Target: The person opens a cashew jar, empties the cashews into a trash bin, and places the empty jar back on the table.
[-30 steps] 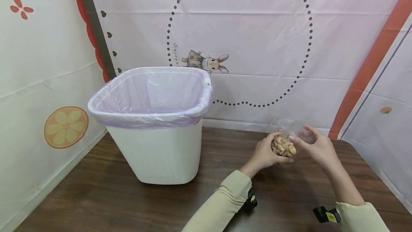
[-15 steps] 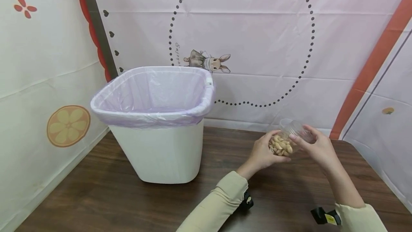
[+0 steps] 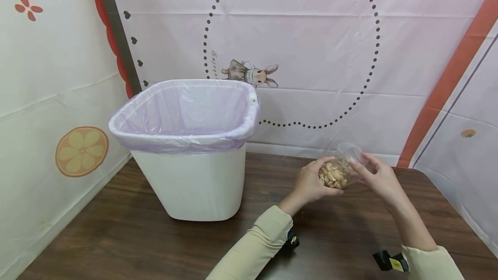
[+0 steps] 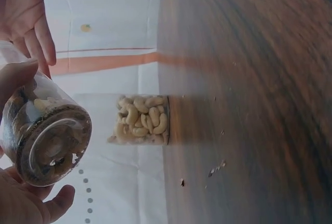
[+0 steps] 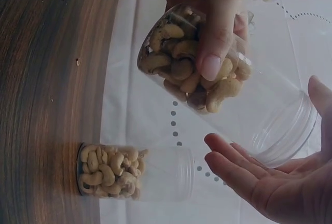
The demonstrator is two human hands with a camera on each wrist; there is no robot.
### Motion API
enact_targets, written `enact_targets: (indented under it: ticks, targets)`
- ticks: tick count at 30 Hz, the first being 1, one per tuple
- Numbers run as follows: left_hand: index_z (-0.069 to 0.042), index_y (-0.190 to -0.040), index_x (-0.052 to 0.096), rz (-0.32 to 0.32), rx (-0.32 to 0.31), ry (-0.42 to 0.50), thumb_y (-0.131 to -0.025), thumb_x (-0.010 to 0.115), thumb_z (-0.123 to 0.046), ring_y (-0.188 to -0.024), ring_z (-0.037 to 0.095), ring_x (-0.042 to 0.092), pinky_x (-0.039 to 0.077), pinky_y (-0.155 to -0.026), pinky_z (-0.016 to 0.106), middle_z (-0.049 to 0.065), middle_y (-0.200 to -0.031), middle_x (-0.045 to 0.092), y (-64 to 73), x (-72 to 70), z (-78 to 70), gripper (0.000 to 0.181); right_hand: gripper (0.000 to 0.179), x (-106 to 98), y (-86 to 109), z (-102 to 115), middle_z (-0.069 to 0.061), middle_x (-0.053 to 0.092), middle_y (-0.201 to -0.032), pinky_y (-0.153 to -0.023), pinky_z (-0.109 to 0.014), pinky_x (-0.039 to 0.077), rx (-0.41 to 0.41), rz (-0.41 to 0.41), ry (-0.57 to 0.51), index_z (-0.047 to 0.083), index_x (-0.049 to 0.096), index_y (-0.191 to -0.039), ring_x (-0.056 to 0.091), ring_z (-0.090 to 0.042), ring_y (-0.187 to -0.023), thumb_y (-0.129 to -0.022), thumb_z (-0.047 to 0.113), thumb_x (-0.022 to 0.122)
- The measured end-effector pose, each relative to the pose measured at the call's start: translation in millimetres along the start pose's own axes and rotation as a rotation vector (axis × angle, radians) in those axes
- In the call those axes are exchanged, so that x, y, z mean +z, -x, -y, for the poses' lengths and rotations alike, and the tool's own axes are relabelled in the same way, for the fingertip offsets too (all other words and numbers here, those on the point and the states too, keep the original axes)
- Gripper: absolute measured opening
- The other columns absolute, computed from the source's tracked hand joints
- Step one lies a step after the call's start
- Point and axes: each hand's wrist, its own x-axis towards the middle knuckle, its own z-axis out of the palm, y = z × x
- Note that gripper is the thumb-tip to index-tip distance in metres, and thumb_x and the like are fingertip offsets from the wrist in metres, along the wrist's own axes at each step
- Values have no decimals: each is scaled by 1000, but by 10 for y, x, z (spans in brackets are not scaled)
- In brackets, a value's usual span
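My left hand (image 3: 311, 180) grips a clear plastic jar (image 5: 176, 73) partly filled with cashews (image 3: 332, 175). The jar is tilted, its bottom facing the camera in the left wrist view, with fragments against the base. Its wide mouth points to my right hand (image 3: 383, 180). There the fingers (image 5: 244, 175) are fairly straight and spread, the thumb and fingertips to either side of the mouth, right by the rim. A second clear jar (image 5: 166, 175), also partly filled with cashews (image 4: 142, 117), stands upright on the table behind; in the head view the hands and first jar mostly hide it.
A tall white trash bin (image 3: 194, 185) with a pale purple liner (image 3: 202, 139) stands left of the hands on the dark wood table (image 3: 128, 241). Printed cloth (image 3: 311, 46) hangs behind and at both sides. Small crumbs (image 4: 218, 167) lie on the tabletop.
The left hand and its jar have shifted a little left, and the jar has turned. The right hand has followed slightly left, staying near the jar's mouth.
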Motion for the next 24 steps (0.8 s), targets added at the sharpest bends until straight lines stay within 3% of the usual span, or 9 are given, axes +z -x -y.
enact_targets:
  ticks: [9,16,19,24]
  targets:
    - [-24,-126,50,-9,-4,-108,-54,86,-38,-92,10,59,43,-77,17,2,-109,63,27,-103,14,81,78,49,-10,61,-37,26,-137,-78,-30,51,-3,-32,-5,-12,17,-139,47,-42,-113,-92,46,40]
    - [-25,-127,50,0,-4,-132,-54,86,-37,-91,10,58,44,-77,18,2,-106,62,64,-182,10,82,73,91,-20,111,-34,37,-131,-69,-19,50,-41,-59,8,-12,27,-136,49,-42,-111,-93,46,39]
    - [-24,-126,50,-7,18,-148,-53,86,-36,-93,11,58,44,-79,20,1,-108,61,69,-213,16,82,73,105,-27,129,-35,36,-133,-78,-33,51,-37,-64,6,-12,29,-135,46,-43,-114,-92,47,38]
    - [-22,-126,51,-22,46,-180,-53,86,-37,-96,11,58,44,-81,20,0,-112,61,67,-261,19,83,76,124,-30,162,-33,31,-136,-95,-52,36,-13,-59,-38,-11,28,-136,36,-44,-122,-91,49,39]
